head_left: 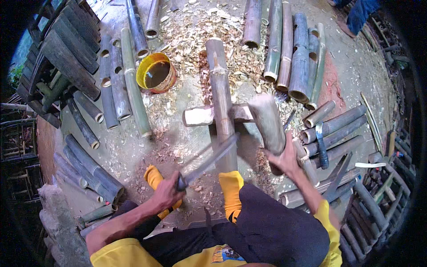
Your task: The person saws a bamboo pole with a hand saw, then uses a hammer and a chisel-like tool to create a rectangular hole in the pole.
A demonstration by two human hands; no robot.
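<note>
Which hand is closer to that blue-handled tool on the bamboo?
The right. The right hand is just left of the tool, holding a blurry wooden club. The left hand, holding a knife, is much farther left, beyond the middle bamboo.

Bamboo pole (221,91) across block (199,116), apparently resting on it; bucket (143,74) left, chips (191,35) beyond, tubes (286,49) right.

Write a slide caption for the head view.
Left hand gripping a knife, right hand a motion-blurred wooden club, over a bamboo pole laid across a block.
</note>
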